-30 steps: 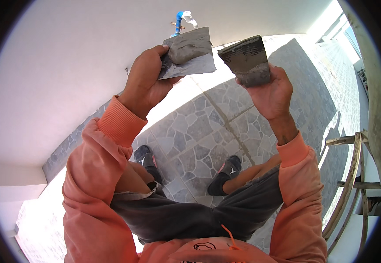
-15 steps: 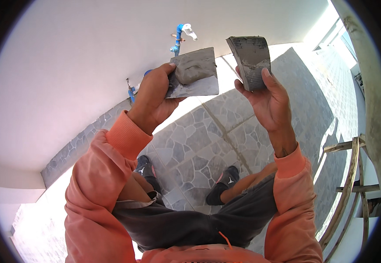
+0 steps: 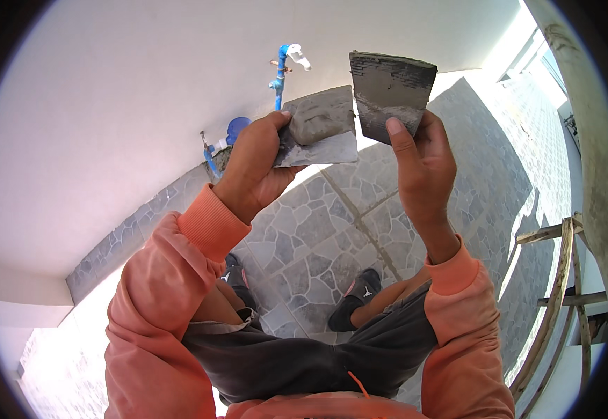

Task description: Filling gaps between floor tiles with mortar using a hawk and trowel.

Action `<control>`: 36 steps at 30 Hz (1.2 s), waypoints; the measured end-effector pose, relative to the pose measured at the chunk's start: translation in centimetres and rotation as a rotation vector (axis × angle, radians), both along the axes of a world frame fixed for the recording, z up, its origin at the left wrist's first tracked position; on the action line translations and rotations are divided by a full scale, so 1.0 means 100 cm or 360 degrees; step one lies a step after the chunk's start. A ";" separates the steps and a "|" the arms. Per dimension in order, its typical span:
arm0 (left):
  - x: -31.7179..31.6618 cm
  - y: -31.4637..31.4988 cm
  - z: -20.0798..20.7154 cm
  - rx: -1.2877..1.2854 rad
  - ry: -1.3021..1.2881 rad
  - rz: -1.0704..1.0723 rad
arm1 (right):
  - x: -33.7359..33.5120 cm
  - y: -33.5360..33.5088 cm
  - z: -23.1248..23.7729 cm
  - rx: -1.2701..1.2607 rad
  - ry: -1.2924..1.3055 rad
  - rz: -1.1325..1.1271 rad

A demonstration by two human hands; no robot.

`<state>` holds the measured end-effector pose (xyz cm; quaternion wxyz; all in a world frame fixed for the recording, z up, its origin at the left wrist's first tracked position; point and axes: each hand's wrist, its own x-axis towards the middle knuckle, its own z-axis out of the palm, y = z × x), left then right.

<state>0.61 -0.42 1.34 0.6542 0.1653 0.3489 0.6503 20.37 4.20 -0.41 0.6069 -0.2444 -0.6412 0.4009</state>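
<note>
Left grip [image 3: 254,159] is clamped on the left edge of a flat gray plate [image 3: 328,151], which carries a lump of gray paste [image 3: 318,120] toward its far edge. Right grip [image 3: 424,164] is clamped on the near edge of a dark, smeared slab [image 3: 393,91], just beside the plate's far right corner.

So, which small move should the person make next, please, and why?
Probably bring the dark ridged piece in the right grip toward the grey lump on the flat plate in the left grip. The piece and plate appear close together in this view, the lump looks soft, and the piece's face seems unevenly smeared.
</note>
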 end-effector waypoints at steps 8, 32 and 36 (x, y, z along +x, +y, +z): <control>-0.001 0.001 -0.001 0.0044 -0.0042 -0.0029 | -0.002 0.000 -0.002 0.0123 -0.0045 -0.0092; -0.035 0.011 -0.001 0.0167 0.0205 0.0009 | 0.018 -0.008 0.016 -0.0898 -0.0023 0.0527; -0.045 0.012 -0.003 0.0189 0.0194 -0.0212 | 0.027 -0.001 0.020 -0.0941 -0.0110 0.0663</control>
